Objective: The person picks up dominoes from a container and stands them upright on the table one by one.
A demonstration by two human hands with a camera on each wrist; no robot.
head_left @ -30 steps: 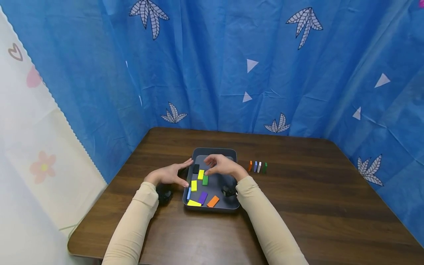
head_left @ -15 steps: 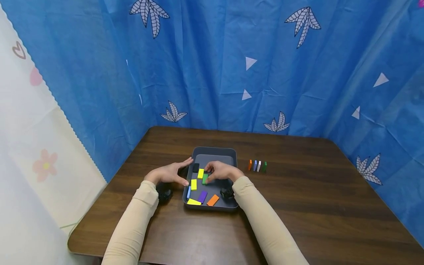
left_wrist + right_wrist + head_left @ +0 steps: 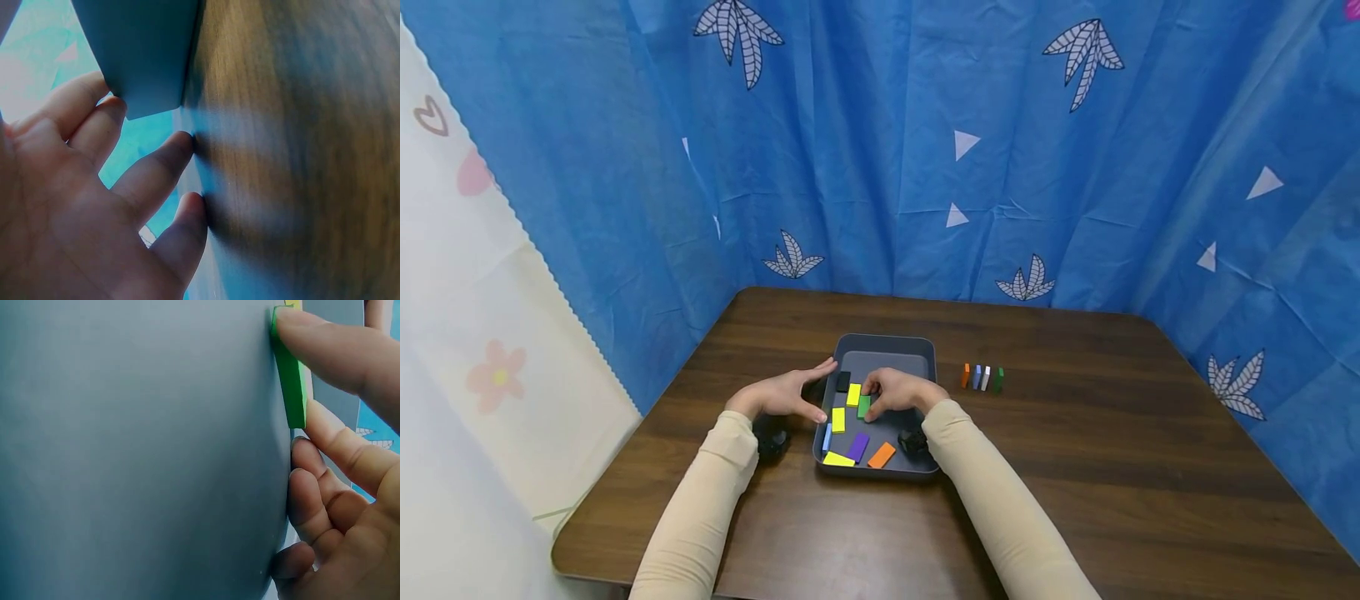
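Note:
A dark grey tray point(image 3: 887, 472) holds several flat coloured dominoes. My right hand point(image 3: 898, 392) reaches into it and pinches the green domino point(image 3: 863, 407) between thumb and forefinger; in the right wrist view that domino point(image 3: 290, 378) lies at the tray floor, thumb on one end, fingertip at the other. My left hand point(image 3: 786, 393) is spread along the tray's left rim, and in the left wrist view its fingertips touch the tray's outer wall point(image 3: 144, 56) and the table. Close by lie yellow dominoes point(image 3: 853, 395), a black one point(image 3: 844, 382) and a purple one point(image 3: 858, 447).
Right of the tray, an orange domino point(image 3: 966, 375), a blue one point(image 3: 977, 377), a white one point(image 3: 986, 378) and a dark green one point(image 3: 999, 380) stand upright in a row on the wooden table point(image 3: 1120, 467). A blue curtain point(image 3: 887, 167) hangs behind.
My right hand has come down from above the tray to the green domino, its thumb and forefinger now at the domino's ends. The left hand has stayed at the rim.

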